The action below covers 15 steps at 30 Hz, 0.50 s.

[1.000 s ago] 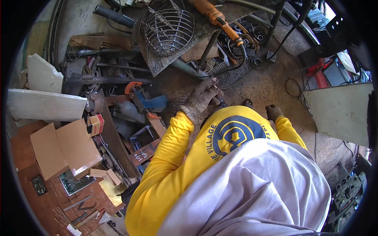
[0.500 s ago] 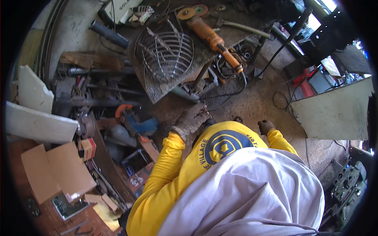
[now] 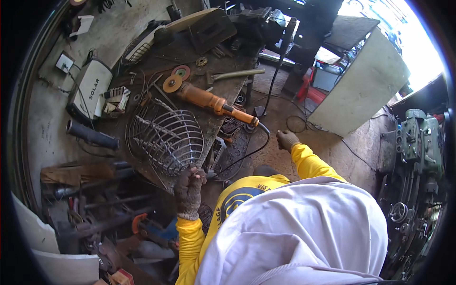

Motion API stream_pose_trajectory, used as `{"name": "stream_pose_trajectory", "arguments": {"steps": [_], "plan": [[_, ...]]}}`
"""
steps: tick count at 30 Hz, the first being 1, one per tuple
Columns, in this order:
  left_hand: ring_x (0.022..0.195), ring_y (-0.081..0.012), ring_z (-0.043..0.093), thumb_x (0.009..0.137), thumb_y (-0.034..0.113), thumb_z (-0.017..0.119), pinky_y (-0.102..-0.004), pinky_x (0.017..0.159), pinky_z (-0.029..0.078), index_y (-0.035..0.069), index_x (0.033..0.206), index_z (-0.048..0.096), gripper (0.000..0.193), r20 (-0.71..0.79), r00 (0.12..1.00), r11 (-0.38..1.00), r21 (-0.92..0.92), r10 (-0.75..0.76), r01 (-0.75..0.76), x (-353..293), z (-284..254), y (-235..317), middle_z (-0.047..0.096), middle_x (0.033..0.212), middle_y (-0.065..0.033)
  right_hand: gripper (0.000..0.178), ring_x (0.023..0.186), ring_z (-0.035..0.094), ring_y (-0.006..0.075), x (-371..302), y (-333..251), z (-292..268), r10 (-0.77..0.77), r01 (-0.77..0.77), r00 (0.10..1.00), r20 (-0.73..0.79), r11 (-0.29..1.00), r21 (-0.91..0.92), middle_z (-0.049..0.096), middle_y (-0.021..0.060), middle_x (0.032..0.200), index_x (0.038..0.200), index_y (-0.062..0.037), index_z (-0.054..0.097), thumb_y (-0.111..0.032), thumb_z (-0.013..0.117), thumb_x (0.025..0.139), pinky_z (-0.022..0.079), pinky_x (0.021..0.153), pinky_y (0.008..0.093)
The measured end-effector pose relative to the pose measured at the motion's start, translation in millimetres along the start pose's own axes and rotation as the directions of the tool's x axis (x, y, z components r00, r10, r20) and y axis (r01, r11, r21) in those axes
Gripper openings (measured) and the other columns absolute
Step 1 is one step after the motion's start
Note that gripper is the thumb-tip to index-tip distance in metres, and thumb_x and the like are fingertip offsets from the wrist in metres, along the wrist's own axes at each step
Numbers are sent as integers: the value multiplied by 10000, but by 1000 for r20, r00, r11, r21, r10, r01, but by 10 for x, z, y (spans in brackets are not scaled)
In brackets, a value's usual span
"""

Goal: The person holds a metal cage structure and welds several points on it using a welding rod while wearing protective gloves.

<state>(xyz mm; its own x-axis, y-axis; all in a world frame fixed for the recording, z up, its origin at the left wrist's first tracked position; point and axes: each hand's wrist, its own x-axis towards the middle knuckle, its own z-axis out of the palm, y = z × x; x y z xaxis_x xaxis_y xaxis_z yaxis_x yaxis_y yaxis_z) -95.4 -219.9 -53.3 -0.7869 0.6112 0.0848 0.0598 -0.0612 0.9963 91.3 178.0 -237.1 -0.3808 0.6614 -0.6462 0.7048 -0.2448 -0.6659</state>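
A pale cloth [image 3: 294, 228] lies over the person's back and shoulders, above a yellow shirt [image 3: 259, 182] with a dark circular print. The left hand [image 3: 188, 191], in a brown knitted glove, is raised at the near edge of the bench [image 3: 213, 118], its fingers bent in toward the thumb. Whether they pinch anything cannot be told. Just beyond the fingertips is the narrow end of a wire basket [image 3: 166, 140], a cage of curved metal rods lying on the bench; contact between the two cannot be made out. The right hand [image 3: 287, 140] reaches out over the brown floor [image 3: 275, 161], well apart from the left, its fingers curled; whether it holds something is unclear.

To the left of the left hand, below the bench, metal scrap [image 3: 104, 221] lies jumbled. Right of the basket, an orange grinder [image 3: 204, 98] rests slantwise on the bench, its black cable [image 3: 269, 137] hanging off the edge. At its far end sit a tan disc [image 3: 172, 83] and, just behind, a reddish disc [image 3: 181, 72] with a green centre. A hammer [image 3: 240, 73] lies farther back. Left of these stands a white box [image 3: 90, 90]. Beyond the right hand, a large pale panel [image 3: 361, 90] leans.
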Motion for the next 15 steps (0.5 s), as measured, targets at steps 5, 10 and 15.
{"name": "stream_pose_trajectory", "arguments": {"steps": [5,10,15], "plan": [[666,-110,571,976,214,594,-268,640,487,16,1074,604,221,-44,999,987,159,26,-19,176,-32,-50,648,813,-47,628,1075,625,341,899,-236,-378,-152,190,918,-366,979,71,651,237,1137,1228,-25,613,-556,508,909,472,917,389],[618,-99,586,957,262,620,-275,595,491,32,1046,623,247,-200,975,972,191,-98,137,72,-100,-359,660,783,-38,703,1197,562,370,1005,-1504,-661,-385,442,809,-444,897,27,614,255,1222,1237,-18,606,-604,565,851,410,1016,399],[627,-201,636,923,293,654,-329,615,516,42,1006,656,265,-282,958,863,497,55,96,22,-75,-506,675,793,-95,761,1237,529,386,1175,-2495,-1010,-536,437,664,-521,844,-311,587,232,1287,1299,-54,565,-617,638,791,407,1033,405]]}}
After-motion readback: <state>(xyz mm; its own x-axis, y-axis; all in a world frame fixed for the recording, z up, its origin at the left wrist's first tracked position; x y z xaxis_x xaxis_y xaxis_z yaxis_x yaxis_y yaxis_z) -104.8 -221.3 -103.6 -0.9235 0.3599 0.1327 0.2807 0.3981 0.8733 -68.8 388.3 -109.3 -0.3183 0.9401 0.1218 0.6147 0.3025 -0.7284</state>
